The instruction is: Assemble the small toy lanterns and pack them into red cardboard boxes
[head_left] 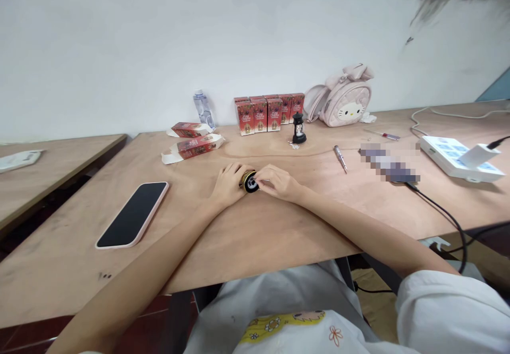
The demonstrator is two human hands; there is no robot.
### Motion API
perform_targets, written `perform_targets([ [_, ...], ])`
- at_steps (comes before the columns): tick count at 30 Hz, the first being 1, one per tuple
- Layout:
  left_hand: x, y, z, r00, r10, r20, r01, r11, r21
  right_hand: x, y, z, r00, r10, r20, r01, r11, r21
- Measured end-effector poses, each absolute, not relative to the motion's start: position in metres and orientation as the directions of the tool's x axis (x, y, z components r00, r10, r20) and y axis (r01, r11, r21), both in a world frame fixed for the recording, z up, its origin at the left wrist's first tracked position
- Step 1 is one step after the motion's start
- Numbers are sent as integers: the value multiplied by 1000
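My left hand [229, 185] is wrapped round a small gold-and-black lantern [250, 183], which lies on its side with its round dark base turned toward me. Something whitish shows inside that base. At the base's edge the fingers of my right hand [279, 182] are pinched together; what is between them, if anything, is too small to make out. Behind the hands a black toy lantern [298, 129] with a clear middle stands upright, small white scraps beside it. A screwdriver [340, 159] with a clear handle lies to the right of my right hand.
Red boxes [260, 115] stand near the wall, by a pink bag [346, 102]. Opened red cartons [197, 147] and a bottle [204, 109] are back left. A phone [133, 216] lies left. Rightward are another screwdriver [386, 136], a cabled, blurred device [388, 164] and a power strip [452, 155].
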State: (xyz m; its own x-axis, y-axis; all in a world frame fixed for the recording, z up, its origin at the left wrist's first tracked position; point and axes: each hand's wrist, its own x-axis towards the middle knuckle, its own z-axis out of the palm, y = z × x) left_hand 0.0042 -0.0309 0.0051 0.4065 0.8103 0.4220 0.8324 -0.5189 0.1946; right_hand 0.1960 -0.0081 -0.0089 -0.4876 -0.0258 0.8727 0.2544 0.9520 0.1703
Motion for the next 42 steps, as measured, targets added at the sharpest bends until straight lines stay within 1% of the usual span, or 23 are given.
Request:
perform_targets([
  [2, 5, -31, 5, 412, 807, 424, 832, -522, 186, 196, -9, -8, -504, -44, 863, 261, 944, 201],
  [8, 4, -30, 4, 412, 806, 425, 834, -522, 181, 195, -7, -9, -522, -79, 850, 250, 938, 241],
  [13, 4, -28, 3, 409, 802, 436, 828, -527, 192, 194, -6, -11, -518, -68, 853, 277, 930, 243],
  [23, 3, -27, 3, 381, 799, 465, 807, -533, 255, 194, -8, -11, -493, -92, 865, 263, 932, 249],
  [25, 4, -28, 4, 385, 804, 453, 810, -530, 251, 194, -8, -10, -482, -109, 869, 265, 927, 264],
  [30, 5, -29, 5, 385, 812, 438, 824, -516, 232, 193, -9, -8, -467, -103, 878, 294, 919, 264],
  [34, 5, -29, 5, 387, 812, 437, 823, -518, 234, 193, -9, -8, -458, -130, 880, 280, 918, 282],
  [42, 4, -29, 4, 394, 807, 440, 825, -521, 217, 194, -4, -13, -526, -63, 848, 285, 927, 245],
])
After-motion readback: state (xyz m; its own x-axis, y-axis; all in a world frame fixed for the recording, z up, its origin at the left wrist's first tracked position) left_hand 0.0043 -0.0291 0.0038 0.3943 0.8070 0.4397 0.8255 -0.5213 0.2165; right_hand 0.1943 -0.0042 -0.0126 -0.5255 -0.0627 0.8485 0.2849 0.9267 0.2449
